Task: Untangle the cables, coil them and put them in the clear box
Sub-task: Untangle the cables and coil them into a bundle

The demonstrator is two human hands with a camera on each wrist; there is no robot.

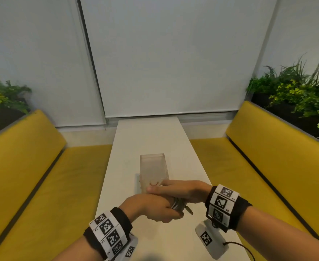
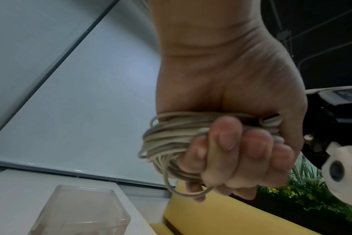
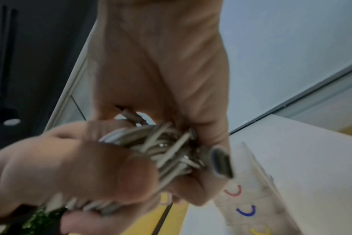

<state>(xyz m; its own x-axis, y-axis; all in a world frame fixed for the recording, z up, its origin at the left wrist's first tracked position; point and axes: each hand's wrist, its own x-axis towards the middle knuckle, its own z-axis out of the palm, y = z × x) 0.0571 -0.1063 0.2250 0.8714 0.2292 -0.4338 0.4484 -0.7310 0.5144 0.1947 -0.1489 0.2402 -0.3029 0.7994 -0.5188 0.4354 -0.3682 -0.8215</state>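
A beige cable coil sits bunched in my left hand, whose fingers curl tightly round it. In the head view both hands meet over the white table, just in front of the clear box. My right hand lies across the top of my left hand and grips the same coil. A metal USB plug sticks out to the right. The right wrist view is blurred: the coil is pinched between both hands, with the plug at my right hand's fingers.
The clear box stands upright with red, blue and yellow marks on its side; I see no cable in it. Yellow benches run along both sides of the narrow table. Green plants stand behind the benches, and white blinds close off the far end.
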